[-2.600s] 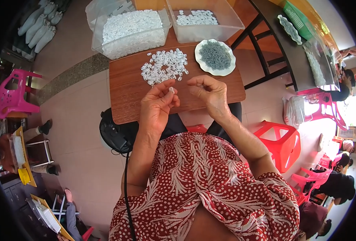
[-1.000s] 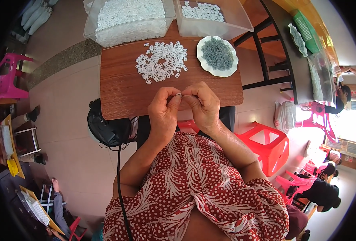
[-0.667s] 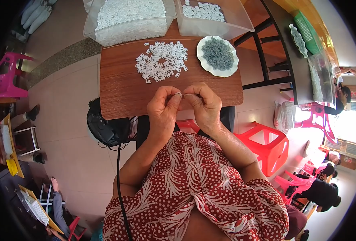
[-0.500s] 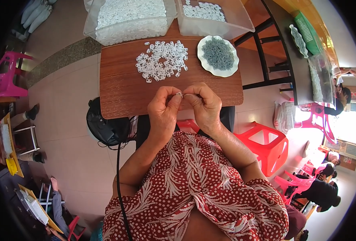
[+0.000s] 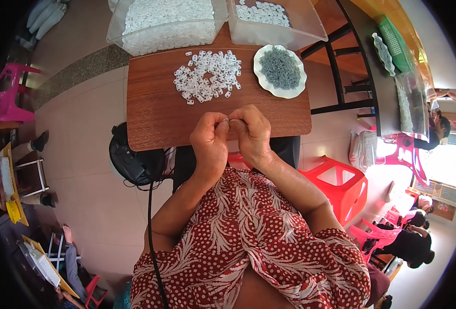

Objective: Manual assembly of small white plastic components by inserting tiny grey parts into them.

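My left hand [image 5: 209, 141] is closed in a pinch on a small white plastic piece [image 5: 226, 120], of which only a sliver shows. Against it press the fingertips of my right hand [image 5: 255, 135], thumb and forefinger together; whatever they grip is hidden. Both hands are over the near edge of the brown wooden table [image 5: 156, 118]. Beyond them lies a loose pile of small white plastic pieces with holes [image 5: 223, 77]. To its right, a white scalloped plate [image 5: 262, 82] holds a heap of small grey-blue parts [image 5: 279, 69].
Two clear plastic bins, a fuller left one [image 5: 169, 41] and a right one [image 5: 284, 33], stand at the table's far side. A black bag [image 5: 133, 159] is beside the table at left, a red stool [image 5: 336, 185] at right. A black cable [image 5: 152, 226] hangs at left. Other people sit farther off.
My right hand has moved slightly left and turned inward, its fingertips now tight against my left ones. The white piece is more covered than before.
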A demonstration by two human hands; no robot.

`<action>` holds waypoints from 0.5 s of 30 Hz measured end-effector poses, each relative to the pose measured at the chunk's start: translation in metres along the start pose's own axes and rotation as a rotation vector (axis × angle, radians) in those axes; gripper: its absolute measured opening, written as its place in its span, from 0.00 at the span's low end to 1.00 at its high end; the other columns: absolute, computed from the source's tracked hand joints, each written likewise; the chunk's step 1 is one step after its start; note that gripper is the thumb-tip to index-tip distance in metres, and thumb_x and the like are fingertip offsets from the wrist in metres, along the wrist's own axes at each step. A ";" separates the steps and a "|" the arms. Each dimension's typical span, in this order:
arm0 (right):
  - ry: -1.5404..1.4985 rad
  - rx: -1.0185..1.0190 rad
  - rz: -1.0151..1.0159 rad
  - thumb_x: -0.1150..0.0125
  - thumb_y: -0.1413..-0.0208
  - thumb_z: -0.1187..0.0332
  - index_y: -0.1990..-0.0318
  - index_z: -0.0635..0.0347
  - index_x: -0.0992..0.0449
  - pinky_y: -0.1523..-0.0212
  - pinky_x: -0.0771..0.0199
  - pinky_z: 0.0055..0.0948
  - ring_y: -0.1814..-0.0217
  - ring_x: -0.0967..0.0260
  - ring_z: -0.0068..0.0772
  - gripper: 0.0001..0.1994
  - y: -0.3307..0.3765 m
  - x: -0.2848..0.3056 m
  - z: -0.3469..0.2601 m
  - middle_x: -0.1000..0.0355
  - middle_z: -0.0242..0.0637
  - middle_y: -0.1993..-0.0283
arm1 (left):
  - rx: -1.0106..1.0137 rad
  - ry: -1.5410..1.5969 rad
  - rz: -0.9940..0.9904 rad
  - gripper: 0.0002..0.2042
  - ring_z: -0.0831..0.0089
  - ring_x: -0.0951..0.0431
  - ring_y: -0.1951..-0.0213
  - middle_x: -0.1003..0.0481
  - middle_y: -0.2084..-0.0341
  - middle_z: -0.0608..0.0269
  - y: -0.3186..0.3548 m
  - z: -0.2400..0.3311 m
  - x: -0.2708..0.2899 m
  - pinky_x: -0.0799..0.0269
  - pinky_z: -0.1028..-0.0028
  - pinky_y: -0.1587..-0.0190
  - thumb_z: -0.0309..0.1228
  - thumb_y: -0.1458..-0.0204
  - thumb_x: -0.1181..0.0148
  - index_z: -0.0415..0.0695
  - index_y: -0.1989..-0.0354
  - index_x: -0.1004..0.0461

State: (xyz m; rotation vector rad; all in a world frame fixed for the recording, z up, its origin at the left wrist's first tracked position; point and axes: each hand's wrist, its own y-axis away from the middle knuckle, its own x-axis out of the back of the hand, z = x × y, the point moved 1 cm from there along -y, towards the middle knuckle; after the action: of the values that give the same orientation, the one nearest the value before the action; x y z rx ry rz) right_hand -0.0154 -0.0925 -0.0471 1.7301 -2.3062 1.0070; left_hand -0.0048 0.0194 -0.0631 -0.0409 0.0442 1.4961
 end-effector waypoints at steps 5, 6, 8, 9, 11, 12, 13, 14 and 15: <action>0.020 -0.117 -0.085 0.43 0.57 0.83 0.70 0.63 0.29 0.71 0.33 0.27 0.71 0.33 0.34 0.07 0.008 -0.012 0.018 0.32 0.38 0.71 | 0.130 0.163 -0.039 0.02 0.84 0.34 0.80 0.30 0.79 0.70 -0.003 -0.025 0.009 0.37 0.83 0.77 0.20 0.48 0.48 0.39 0.70 0.30; 0.006 -0.136 -0.103 0.43 0.57 0.83 0.70 0.62 0.29 0.71 0.33 0.28 0.71 0.33 0.34 0.06 0.007 -0.014 0.020 0.32 0.38 0.71 | 0.245 0.272 -0.051 0.02 0.82 0.34 0.80 0.30 0.79 0.69 -0.003 -0.026 0.010 0.36 0.81 0.76 0.19 0.48 0.48 0.39 0.70 0.30; 0.038 -0.086 -0.109 0.42 0.56 0.82 0.68 0.62 0.28 0.70 0.33 0.28 0.71 0.33 0.33 0.07 0.003 -0.018 0.024 0.32 0.38 0.72 | 0.328 0.301 -0.018 0.02 0.83 0.33 0.80 0.30 0.79 0.69 -0.012 -0.027 0.011 0.36 0.82 0.77 0.19 0.48 0.48 0.39 0.70 0.30; 0.070 -0.038 -0.115 0.42 0.56 0.81 0.66 0.63 0.27 0.70 0.33 0.29 0.71 0.33 0.33 0.08 -0.001 -0.021 0.024 0.32 0.38 0.72 | 0.414 0.329 0.016 0.02 0.83 0.33 0.81 0.29 0.78 0.68 -0.016 -0.028 0.012 0.36 0.82 0.77 0.20 0.47 0.48 0.39 0.70 0.30; 0.047 -0.139 -0.167 0.42 0.56 0.79 0.64 0.63 0.26 0.69 0.33 0.29 0.70 0.32 0.32 0.09 -0.013 -0.022 0.024 0.30 0.38 0.72 | 0.410 0.411 0.008 0.01 0.82 0.32 0.81 0.29 0.78 0.67 -0.023 -0.035 0.018 0.34 0.81 0.77 0.21 0.47 0.48 0.38 0.69 0.30; 0.028 -0.243 -0.217 0.41 0.56 0.78 0.62 0.63 0.26 0.69 0.32 0.29 0.70 0.32 0.30 0.11 -0.020 -0.025 0.026 0.29 0.38 0.71 | 0.408 0.491 -0.003 0.02 0.80 0.31 0.81 0.29 0.78 0.65 -0.027 -0.038 0.023 0.33 0.81 0.77 0.22 0.47 0.47 0.38 0.69 0.30; 0.030 -0.241 -0.218 0.41 0.56 0.78 0.62 0.63 0.26 0.69 0.32 0.29 0.70 0.32 0.30 0.11 -0.027 -0.028 0.035 0.29 0.38 0.71 | 0.406 0.494 -0.004 0.02 0.80 0.31 0.81 0.29 0.78 0.65 -0.031 -0.040 0.026 0.33 0.81 0.77 0.22 0.47 0.47 0.38 0.69 0.30; 0.052 -0.216 -0.185 0.42 0.55 0.77 0.61 0.64 0.25 0.68 0.32 0.28 0.70 0.32 0.30 0.11 -0.035 -0.035 0.049 0.28 0.39 0.71 | 0.425 0.560 -0.013 0.03 0.78 0.31 0.80 0.28 0.77 0.64 -0.035 -0.041 0.030 0.33 0.79 0.76 0.23 0.47 0.47 0.37 0.67 0.30; 0.074 -0.194 -0.154 0.42 0.55 0.76 0.61 0.64 0.24 0.68 0.32 0.28 0.70 0.31 0.29 0.11 -0.043 -0.040 0.059 0.27 0.39 0.71 | 0.447 0.625 -0.023 0.04 0.76 0.30 0.79 0.28 0.77 0.62 -0.038 -0.043 0.033 0.32 0.78 0.75 0.24 0.46 0.46 0.37 0.66 0.30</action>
State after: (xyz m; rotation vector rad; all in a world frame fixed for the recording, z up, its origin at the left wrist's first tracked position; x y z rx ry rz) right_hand 0.0554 -0.0976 -0.0916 1.7299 -2.1101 0.7792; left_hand 0.0350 0.0475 -0.1076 -0.1464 0.8741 1.3718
